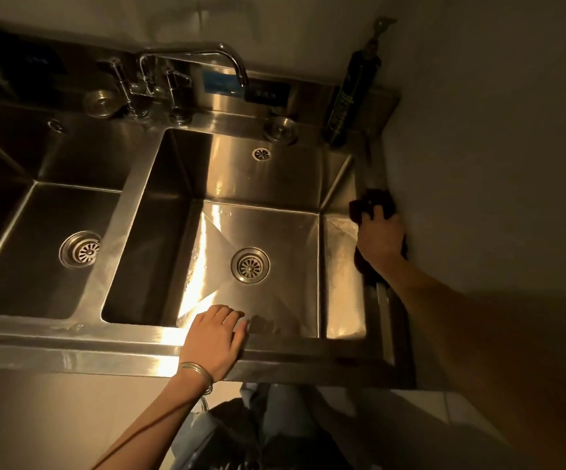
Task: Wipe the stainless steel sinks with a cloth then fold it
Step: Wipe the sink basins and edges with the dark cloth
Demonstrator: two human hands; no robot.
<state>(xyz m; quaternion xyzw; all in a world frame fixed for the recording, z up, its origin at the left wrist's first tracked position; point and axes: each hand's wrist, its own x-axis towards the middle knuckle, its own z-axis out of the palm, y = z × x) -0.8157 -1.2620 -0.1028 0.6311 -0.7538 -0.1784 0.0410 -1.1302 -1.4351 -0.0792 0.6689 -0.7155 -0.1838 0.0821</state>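
Two stainless steel sinks sit side by side in a steel tabletop [71, 347], seen from the head camera in dim yellowish light. Each has a round drain in its floor: one in the left sink [71, 171] at [81, 250], one in the right sink [274, 184] at [250, 265]. A curved faucet [207, 54] rises behind the divider between them, its spout reaching over the right sink's back edge. A dark pump bottle [352, 93] stands in the far right corner against the wall [478, 130].

The cloth [371, 201], dark and bunched, lies on the narrow right rim of the right sink, just beside the wall. The right hand [381, 239] lies on top of it, pressing down, fingers bent over its far part.

The left hand [215, 337] rests palm down on the front rim of the right sink, fingers straight and close together, their tips reaching over the basin edge; it holds nothing. A thin bracelet [195, 369] circles that wrist
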